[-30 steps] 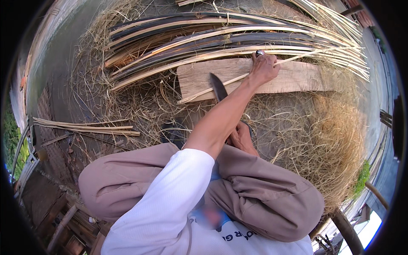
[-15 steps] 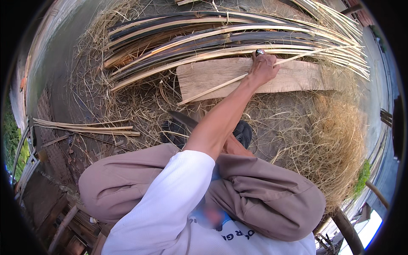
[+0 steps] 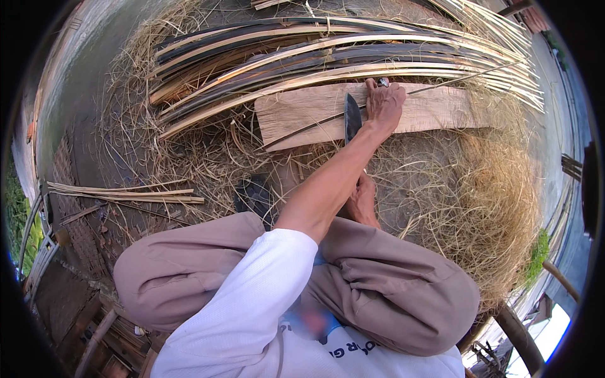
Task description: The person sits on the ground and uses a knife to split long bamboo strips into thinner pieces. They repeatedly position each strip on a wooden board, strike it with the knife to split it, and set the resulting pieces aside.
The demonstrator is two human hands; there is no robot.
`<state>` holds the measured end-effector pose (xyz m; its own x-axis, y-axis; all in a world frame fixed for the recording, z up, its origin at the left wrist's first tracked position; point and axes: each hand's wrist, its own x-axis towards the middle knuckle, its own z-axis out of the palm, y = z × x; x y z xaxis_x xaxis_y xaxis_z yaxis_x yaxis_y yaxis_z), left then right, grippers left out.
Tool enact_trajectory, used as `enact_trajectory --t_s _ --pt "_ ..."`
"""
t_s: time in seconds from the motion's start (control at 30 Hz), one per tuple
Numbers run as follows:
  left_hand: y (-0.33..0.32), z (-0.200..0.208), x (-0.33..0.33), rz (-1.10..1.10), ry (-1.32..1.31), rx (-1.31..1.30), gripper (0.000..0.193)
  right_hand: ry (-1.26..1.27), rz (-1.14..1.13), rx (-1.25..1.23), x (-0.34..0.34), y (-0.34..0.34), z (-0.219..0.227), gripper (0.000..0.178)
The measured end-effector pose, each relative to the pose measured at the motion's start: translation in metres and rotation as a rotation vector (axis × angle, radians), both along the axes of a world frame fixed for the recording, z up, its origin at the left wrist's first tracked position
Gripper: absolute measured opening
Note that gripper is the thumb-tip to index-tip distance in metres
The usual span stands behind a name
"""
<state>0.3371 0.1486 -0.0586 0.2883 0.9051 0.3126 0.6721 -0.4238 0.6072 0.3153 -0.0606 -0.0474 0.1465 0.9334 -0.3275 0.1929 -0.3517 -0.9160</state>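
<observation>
My left hand (image 3: 386,106) is closed on a thin bamboo strip (image 3: 318,125), pressing it on a flat wooden board (image 3: 441,106). The strip's dark side shows, and it runs slantwise across the board. Below my left forearm, my right hand (image 3: 362,200) is closed around the handle of a knife, mostly hidden by the fingers and arm. The dark knife blade (image 3: 353,120) points away from me over the board, just left of my left hand, and crosses the strip. Whether its edge touches the strip I cannot tell.
Beyond the board lie long split bamboo strips (image 3: 277,80), some pale, some dark. Curly shavings (image 3: 498,208) heap up at the right and cover ground around the board. A small bundle of strips (image 3: 126,193) lies at the left. My bent knees frame the near side.
The knife has swung from low at the left of my forearm up over the board. The strip has turned from its pale side to its dark side. My left hand has shifted slightly left.
</observation>
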Motion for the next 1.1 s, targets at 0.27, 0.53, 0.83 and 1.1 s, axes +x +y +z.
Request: enact_trajectory --t_s 0.27,0.53,0.83,1.1 --pt "-0.003 -0.004 -0.003 0.019 -0.054 0.126 0.014 0.061 0.163 -0.220 0.002 -0.001 0.018 0.036" --pt "-0.003 0.000 -0.004 -0.004 -0.043 0.049 0.019 0.044 0.120 0.172 -0.028 -0.009 0.006 0.037" --pt "0.008 0.011 -0.014 -0.032 -0.046 -0.069 0.018 0.183 0.186 0.181 -0.030 -0.020 -0.032 0.036" --pt "0.030 -0.014 -0.023 -0.017 -0.014 -0.046 0.018 -0.064 -0.035 -0.141 0.002 0.030 0.013 0.042"
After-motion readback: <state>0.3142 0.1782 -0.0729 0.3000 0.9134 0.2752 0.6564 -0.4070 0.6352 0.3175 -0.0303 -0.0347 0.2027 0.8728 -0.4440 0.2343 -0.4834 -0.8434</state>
